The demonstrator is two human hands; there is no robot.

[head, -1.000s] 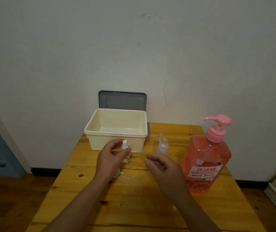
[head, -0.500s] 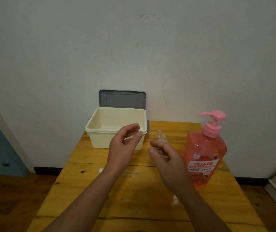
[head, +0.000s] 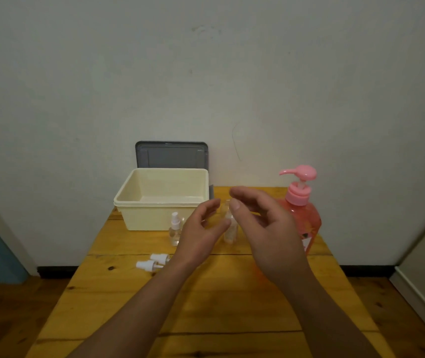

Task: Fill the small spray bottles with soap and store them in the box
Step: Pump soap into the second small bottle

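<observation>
You are holding both hands over the middle of the wooden table (head: 232, 306), closing in on one small clear bottle (head: 230, 229) from either side. That bottle is standing upright with no sprayer on its neck, just in front of the right corner of the cream box (head: 139, 218) and outside it.

Your left hand (head: 201, 236) is curving loosely, index finger raised and thumb tip lying right at the bottle's side. The blur is hiding whether the thumb is pressing the bottle or only sitting beside it, so I cannot tell whether that hand is gripping anything.

Your right hand (head: 260, 228) is reaching in from the right with its fingers stretched leftward. Its thumb tip is sitting against the bottle's neck, and I cannot tell whether it is pinching the neck or hovering there.

A second small spray bottle (head: 174, 229), with its white sprayer fitted, is standing just left of your left hand, in front of the box wall. Two loose white sprayer heads (head: 152, 261) are lying side by side on the table, nearer to you and beside your left wrist.

The big pink soap bottle (head: 307, 215) with its pump top is standing to the right, partly behind your right hand. A grey lid (head: 171, 155) is leaning against the wall behind the box.
</observation>
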